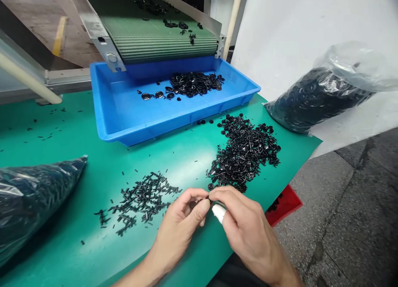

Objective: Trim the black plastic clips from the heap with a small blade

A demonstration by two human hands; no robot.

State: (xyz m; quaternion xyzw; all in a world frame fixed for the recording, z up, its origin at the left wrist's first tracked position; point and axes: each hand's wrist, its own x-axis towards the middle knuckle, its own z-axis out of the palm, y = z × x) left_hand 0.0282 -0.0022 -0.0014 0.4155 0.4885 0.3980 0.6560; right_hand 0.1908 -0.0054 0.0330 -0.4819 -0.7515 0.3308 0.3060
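Both hands meet over the front of the green table. My left hand (pixel 186 216) is closed in a pinch on a small black plastic part (pixel 207 200), mostly hidden by the fingers. My right hand (pixel 245 224), its thumb wrapped in white tape (pixel 219 212), pinches at the same part from the other side. Just beyond the fingers lies a heap of small round black plastic parts (pixel 245 150), some with thin stems. Left of my left hand is a loose pile of black branched sprue pieces (pixel 144 198).
A blue tray (pixel 174 117) with black parts stands under the end of a green conveyor belt (pixel 161 40). Filled clear plastic bags lie at the left (pixel 34 200) and at the right (pixel 323 92). A red bin (pixel 287 208) sits below the table's right edge.
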